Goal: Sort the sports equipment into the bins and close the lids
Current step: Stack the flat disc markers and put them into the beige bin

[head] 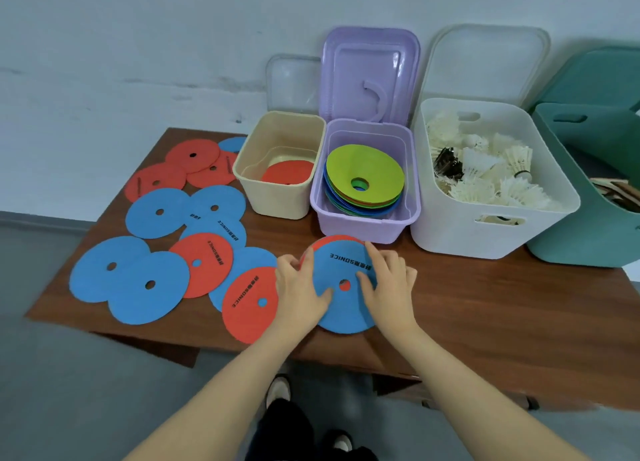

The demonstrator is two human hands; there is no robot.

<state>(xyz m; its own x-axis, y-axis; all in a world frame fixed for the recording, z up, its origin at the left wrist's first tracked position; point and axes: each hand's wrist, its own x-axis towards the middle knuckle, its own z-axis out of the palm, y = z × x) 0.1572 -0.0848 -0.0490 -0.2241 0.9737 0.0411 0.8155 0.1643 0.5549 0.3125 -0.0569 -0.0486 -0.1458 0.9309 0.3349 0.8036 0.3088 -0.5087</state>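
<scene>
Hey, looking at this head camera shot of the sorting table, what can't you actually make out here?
- Green plastic bin: cut off by the right edge; its contents are barely visible.
- Red flat disc: mostly covered by the blue flat disc that the left hand and right hand press on.
- Cones beneath the lime green cone in the purple plastic bin: only edges show, count unclear.
- Dark item among the white shuttlecocks: too blurred to identify.
</scene>
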